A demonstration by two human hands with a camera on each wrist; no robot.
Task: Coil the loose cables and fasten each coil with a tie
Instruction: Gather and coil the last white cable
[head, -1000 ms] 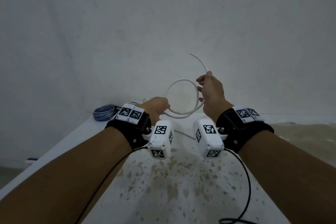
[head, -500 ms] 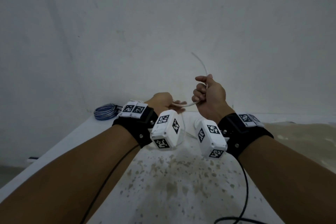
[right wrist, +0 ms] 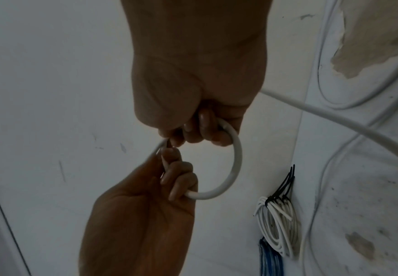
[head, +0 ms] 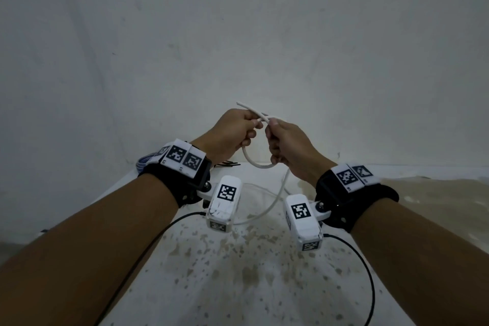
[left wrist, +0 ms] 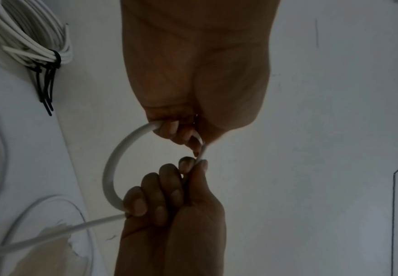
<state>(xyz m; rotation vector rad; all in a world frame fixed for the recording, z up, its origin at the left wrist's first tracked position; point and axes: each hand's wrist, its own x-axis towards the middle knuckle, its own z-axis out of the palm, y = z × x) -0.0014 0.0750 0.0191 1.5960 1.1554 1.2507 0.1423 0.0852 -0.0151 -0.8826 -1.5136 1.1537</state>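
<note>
The first turn of a coil is being formed in the white cable, which is held up in the air above the tabletop, just in front of the wall. The left hand is curled round the cable near its free end, which sticks out above the knuckles, and the right hand is pinching the cable where the two strands cross — so each grip is closed on the cable and a small loop hangs between them. From the right hand the slack is seen to run down to the tabletop, where it lies in loose curves. By this reading the coiling has only begun: the next move calls for more slack to be drawn up and laid beside the first loop at the same width, with the crossing kept pinched so the loop is not sprung open. At the far left edge of the tabletop, against the wall, a tied white coil with black ties and a blue coil are lying, well apart from the hands. Open room is left across the near, speckled part of the tabletop — the wall close ahead is the limit to be minded, as are the black wrist leads trailing below the arms.
</note>
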